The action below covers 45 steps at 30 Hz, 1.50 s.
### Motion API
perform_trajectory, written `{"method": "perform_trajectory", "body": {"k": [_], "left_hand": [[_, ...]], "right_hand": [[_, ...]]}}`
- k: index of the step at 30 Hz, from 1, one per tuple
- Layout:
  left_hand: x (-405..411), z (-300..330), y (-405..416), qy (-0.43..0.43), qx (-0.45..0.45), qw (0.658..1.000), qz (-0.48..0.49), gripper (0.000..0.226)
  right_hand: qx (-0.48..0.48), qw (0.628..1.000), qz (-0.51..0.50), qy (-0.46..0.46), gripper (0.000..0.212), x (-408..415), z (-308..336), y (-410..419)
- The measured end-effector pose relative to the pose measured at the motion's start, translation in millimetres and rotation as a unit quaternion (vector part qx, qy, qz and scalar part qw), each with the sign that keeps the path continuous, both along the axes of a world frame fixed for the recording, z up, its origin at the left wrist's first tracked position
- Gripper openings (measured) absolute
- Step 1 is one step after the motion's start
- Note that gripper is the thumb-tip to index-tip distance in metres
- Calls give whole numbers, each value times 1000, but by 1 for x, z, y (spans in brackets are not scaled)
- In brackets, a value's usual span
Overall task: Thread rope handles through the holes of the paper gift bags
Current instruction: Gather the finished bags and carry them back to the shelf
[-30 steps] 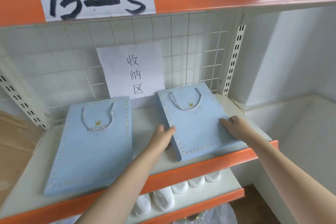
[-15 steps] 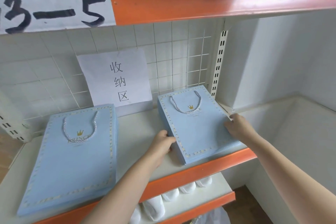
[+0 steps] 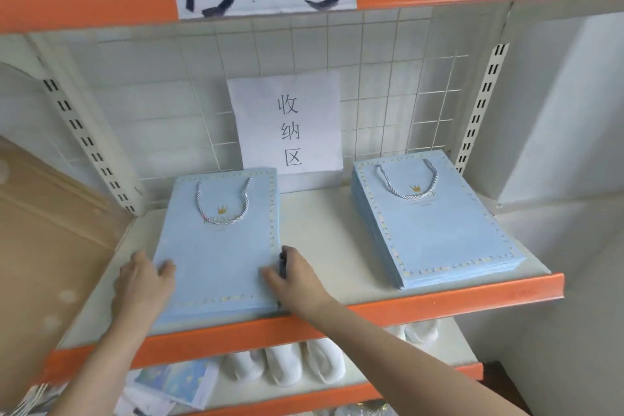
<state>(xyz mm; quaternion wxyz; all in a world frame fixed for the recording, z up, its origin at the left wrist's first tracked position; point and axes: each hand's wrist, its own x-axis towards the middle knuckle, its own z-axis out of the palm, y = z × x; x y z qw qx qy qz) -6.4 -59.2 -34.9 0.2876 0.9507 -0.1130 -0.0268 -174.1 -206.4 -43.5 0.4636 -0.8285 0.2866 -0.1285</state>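
My left hand (image 3: 143, 284) grips the left edge of the near stack of blue gift bags (image 3: 219, 246), thumb lying on top of the paper and the other fingers tucked down past the edge where I cannot see them. My right hand (image 3: 297, 277) does the same on the opposite edge, thumb on the top sheet, fingers curled down around the side of the pile. I hold it from both sides like this, I judge, so the flat bags stay squared up as one block instead of fanning out. The stack lies between my two hands, its bottom edge close to the orange shelf lip (image 3: 304, 314) just below my wrists. Beyond my thumbs, toward the wire grid, the top bag's rope handle (image 3: 224, 203) already loops through its two holes and lies flat on the paper. Well off to the side of my right fingers sits a second stack (image 3: 439, 223), also with a twisted handle threaded, untouched. Behind both stands a paper sign (image 3: 287, 121), which seems to mark this shelf as the spot for finished bags.
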Motion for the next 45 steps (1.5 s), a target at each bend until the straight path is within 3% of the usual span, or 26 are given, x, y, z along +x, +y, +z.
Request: {"method": "perform_trajectory", "body": {"k": [2, 8, 12, 14, 17, 20, 22, 24, 26, 33, 38, 45], "left_hand": [[4, -4, 17, 68, -22, 997, -25, 31], [16, 5, 45, 113, -121, 985, -43, 24], [54, -13, 55, 105, -65, 991, -44, 26], [39, 6, 49, 64, -20, 996, -58, 38], [15, 16, 32, -98, 78, 987, -97, 54], [-2, 5, 12, -116, 169, 965, -164, 61], [-13, -6, 5, -118, 223, 954, -164, 64], [-27, -9, -1, -134, 240, 948, -163, 67], [-46, -8, -12, -151, 256, 939, -174, 70], [-120, -6, -76, -164, 287, 908, -258, 72], [-137, -10, -110, -156, 291, 891, -311, 67], [-142, -19, -119, -123, 293, 882, -348, 66]], "right_hand": [[44, 999, -25, -7, 37, 14, -2, 3], [96, 995, -19, -1, 36, 38, -2, 18], [96, 995, 8, 23, 32, 50, 2, 24], [65, 996, 22, 50, 34, 51, 6, 22], [-70, 996, 3, 46, 42, 30, 21, 8], [-225, 970, -92, -25, 39, -18, 36, -32], [-293, 939, -177, 31, 40, -56, 37, -71], [-290, 918, -233, 135, 54, -94, 33, -104], [-270, 914, -228, 200, 68, -119, 26, -115], [-342, 888, -118, 282, 86, -137, 7, -98], [-405, 867, -84, 277, 46, -138, 13, -95], [-440, 837, -59, 319, 35, -138, 20, -90]]}}
